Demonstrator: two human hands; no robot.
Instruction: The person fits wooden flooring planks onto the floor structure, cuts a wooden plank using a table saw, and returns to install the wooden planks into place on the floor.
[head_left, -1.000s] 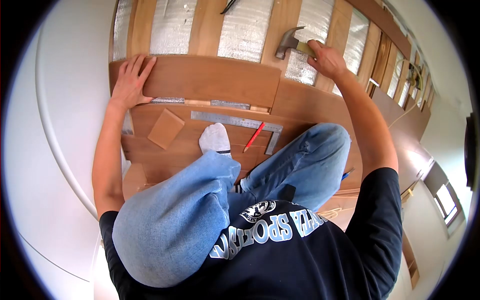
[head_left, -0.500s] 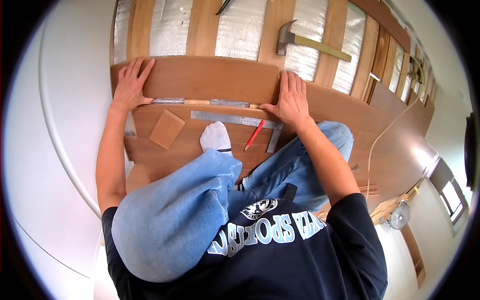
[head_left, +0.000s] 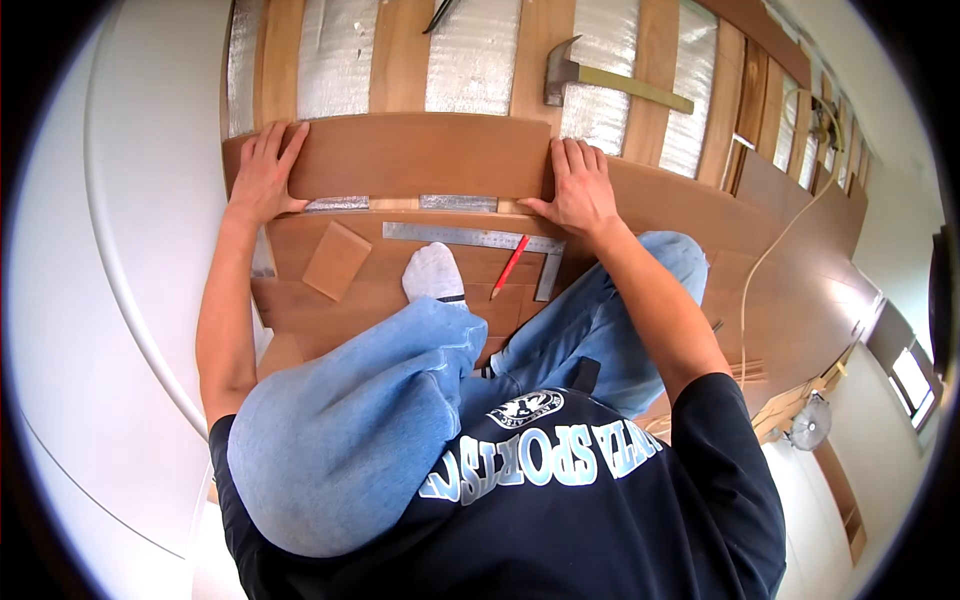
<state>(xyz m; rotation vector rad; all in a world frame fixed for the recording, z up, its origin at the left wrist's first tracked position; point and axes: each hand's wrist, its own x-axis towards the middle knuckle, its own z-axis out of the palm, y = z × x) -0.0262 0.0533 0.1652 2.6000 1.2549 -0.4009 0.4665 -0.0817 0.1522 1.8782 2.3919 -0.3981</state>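
A brown wooden floorboard [head_left: 420, 155] lies across the joists, with a narrow gap between its near edge and the laid boards. My left hand [head_left: 265, 180] grips its left end, fingers over the far edge and thumb at the near edge. Around the right end, my right hand [head_left: 582, 190] grips in the same way, beside the neighbouring board [head_left: 665, 195]. Just nearer to me, a metal carpenter's square [head_left: 450, 235] rests on the laid boards. A red pencil [head_left: 510, 267] lies across it, and a small wood offcut [head_left: 337, 262] is to the left.
Beyond the board, a claw hammer [head_left: 625, 88] lies over wooden joists [head_left: 400, 60] and silvery foil [head_left: 470, 60]. A white wall [head_left: 150, 180] stands close on the left. A thin hose [head_left: 765, 265] runs along the right, and a fan [head_left: 808, 428] stands farther off.
The view has shifted slightly. Both hands keep their places at the ends of the floorboard, and the tools lie as before.
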